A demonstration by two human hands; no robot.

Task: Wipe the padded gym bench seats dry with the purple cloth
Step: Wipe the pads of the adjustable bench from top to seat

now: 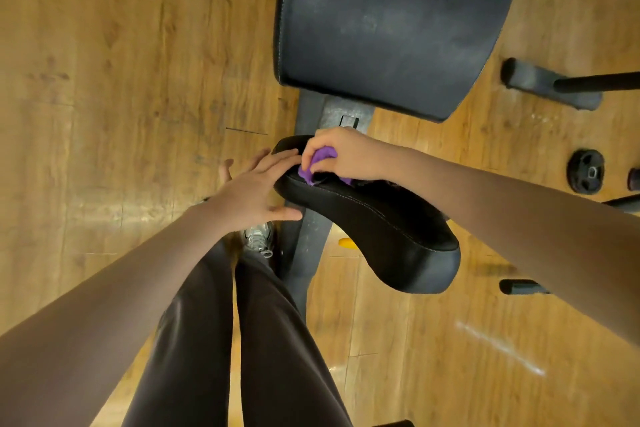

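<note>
A small black padded seat (374, 225) tilts up in the middle of the view, above the bench's grey steel frame (311, 236). Beyond it lies the larger black back pad (391, 21), with faint smears on its surface. My right hand (349, 158) grips the bunched purple cloth (317, 165) and presses it on the seat's far narrow end. My left hand (256, 189) has straight fingers spread, resting against the seat's left edge beside the cloth.
Wood-pattern floor (121, 80) lies all around. A black bar end with a rubber cap (540, 83) and a small weight plate (585, 170) sit at the right. Another dark bar (523, 287) lies lower right. My legs and a grey shoe (258, 239) stand left of the frame.
</note>
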